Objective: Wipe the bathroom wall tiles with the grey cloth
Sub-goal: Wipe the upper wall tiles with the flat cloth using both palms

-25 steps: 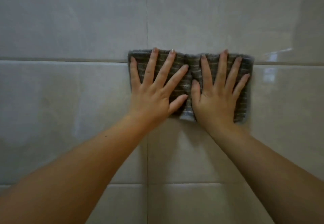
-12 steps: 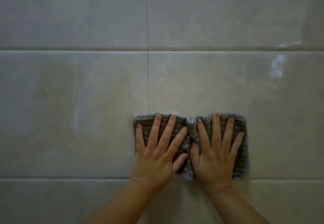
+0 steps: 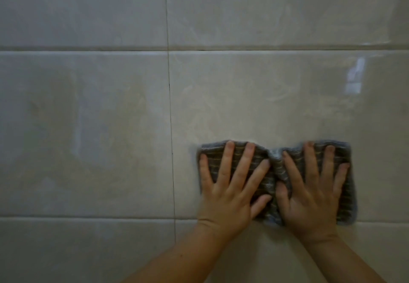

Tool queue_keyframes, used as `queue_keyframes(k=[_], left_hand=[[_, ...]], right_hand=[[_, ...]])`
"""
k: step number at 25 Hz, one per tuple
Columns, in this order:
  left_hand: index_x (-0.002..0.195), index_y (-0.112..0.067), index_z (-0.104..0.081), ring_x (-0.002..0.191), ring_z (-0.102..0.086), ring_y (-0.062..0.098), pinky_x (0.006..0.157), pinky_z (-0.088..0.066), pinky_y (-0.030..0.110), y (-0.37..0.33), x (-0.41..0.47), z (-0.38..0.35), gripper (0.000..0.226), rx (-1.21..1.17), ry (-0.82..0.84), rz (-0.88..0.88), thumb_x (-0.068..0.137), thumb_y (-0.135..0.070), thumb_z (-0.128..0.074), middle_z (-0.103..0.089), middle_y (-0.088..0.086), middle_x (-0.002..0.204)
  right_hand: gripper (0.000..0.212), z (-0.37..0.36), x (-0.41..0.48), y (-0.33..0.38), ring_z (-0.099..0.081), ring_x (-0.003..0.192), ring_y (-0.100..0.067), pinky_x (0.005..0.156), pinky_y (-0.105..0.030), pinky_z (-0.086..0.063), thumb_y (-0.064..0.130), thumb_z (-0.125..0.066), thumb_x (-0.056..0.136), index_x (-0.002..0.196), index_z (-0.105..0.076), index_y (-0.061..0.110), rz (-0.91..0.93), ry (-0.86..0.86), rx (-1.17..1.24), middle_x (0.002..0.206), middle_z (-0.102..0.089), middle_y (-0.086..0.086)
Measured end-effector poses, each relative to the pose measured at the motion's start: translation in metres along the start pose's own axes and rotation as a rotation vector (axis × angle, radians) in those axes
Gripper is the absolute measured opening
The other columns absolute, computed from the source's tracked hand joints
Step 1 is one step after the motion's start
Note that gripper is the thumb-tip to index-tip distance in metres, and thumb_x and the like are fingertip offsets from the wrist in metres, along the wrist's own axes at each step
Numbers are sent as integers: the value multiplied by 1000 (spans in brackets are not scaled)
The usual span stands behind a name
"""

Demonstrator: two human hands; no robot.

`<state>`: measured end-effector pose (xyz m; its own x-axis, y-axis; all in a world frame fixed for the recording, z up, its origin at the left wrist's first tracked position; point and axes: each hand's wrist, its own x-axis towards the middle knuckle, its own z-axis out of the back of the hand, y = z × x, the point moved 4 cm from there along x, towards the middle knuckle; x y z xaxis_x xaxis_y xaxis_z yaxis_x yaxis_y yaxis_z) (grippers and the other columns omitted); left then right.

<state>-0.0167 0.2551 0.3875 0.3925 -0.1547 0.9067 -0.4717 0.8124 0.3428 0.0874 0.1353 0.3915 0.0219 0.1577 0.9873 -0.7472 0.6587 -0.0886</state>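
A grey striped cloth (image 3: 273, 173) lies spread flat against the glossy beige wall tiles (image 3: 265, 96), low on the right tile just above a horizontal grout line. My left hand (image 3: 230, 192) presses on its left half with straight, spread fingers. My right hand (image 3: 309, 194) presses on its right half the same way. The cloth bunches into a small fold between the two hands. Most of the cloth is hidden under my palms.
A vertical grout line (image 3: 170, 127) runs down the wall left of the cloth. Horizontal grout lines (image 3: 88, 50) cross above and below. A bright window reflection (image 3: 354, 77) shows on the upper right tile. Faint streaks mark the tile above the cloth.
Both hands slid the cloth down from the upper grout line to the bottom of the tile, then a little to the right of the vertical grout line.
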Motion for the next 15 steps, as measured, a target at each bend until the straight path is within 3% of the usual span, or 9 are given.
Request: queue_keyframes(k=[4,7,10,15], left_hand=[[155,-31,-22,152,-2,35,115,4,70,5,4,2,67,-34,-12,-14,97,-61,-37,-15,6,164],[153,-30,-25,152,-5,35,113,-3,72,22,-24,0,67,-14,-21,-48,96,-60,-41,-17,6,163],[153,-28,-26,151,-6,39,112,-4,74,16,-35,-5,67,19,-14,-35,96,-61,-38,-17,9,163],[155,-28,-25,151,-7,40,112,0,74,-49,13,-9,66,-56,-31,-35,98,-59,-39,-16,10,163]], right_hand=[[56,0,1,8,-13,143,-47,113,-67,-7,34,-39,90,144,-34,21,-185,-21,-4,156,-22,-16],[63,-4,-10,37,-10,145,-44,114,-66,-6,37,-44,87,148,-28,28,-41,48,23,155,-23,-13],[56,-3,-13,22,-7,148,-38,114,-66,-6,43,-37,94,149,-28,32,129,79,28,156,-24,-8],[56,5,-5,-47,-10,146,-41,115,-65,-4,43,-36,93,147,-28,31,25,13,5,156,-22,-9]])
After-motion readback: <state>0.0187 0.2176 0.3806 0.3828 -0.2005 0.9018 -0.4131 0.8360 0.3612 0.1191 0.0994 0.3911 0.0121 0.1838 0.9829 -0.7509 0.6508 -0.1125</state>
